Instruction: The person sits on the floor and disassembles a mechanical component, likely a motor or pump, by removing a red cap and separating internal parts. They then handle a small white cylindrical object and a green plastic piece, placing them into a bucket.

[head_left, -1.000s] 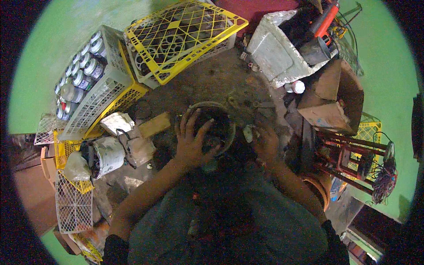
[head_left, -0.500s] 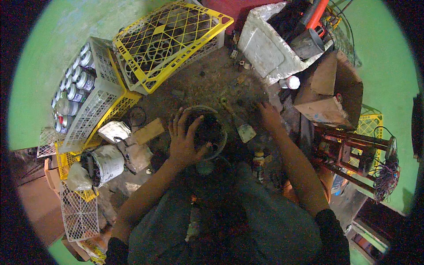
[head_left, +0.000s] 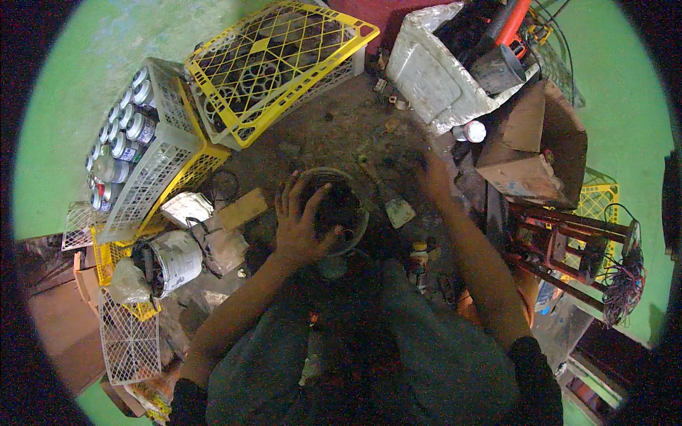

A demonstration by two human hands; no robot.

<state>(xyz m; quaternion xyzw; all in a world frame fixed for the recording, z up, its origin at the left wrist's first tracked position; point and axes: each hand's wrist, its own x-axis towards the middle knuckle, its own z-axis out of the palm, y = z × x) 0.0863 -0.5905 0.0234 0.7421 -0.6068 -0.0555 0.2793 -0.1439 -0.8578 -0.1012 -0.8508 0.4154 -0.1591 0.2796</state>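
Observation:
My left hand (head_left: 298,227) grips the left rim of a round, pale-rimmed tub (head_left: 365,213). Its fingers are spread across the rim, with thumb and index finger reaching over the opening. The tub's contents look dark and cannot be made out. To the right of the tub, my right hand (head_left: 435,177) is low over the dirty floor. Shadow and motion blur hide its fingers, so whether it holds anything cannot be told. Between tub and right hand lies a flat, pale, squarish piece (head_left: 400,212). Below it stands a small bottle with a yellow cap (head_left: 419,248).
Stacked yellow and white crates (head_left: 320,84) stand at the far left, one holding several cans (head_left: 128,145). Nearer are a white bucket (head_left: 177,263) and a wooden block (head_left: 243,209). A white foam box (head_left: 433,78), a cardboard box (head_left: 522,174) and a wooden frame (head_left: 568,231) line the right.
My right hand has shifted slightly right, and its fingers are now more blurred. My left hand stays at the tub's rim. The whole view has moved a little.

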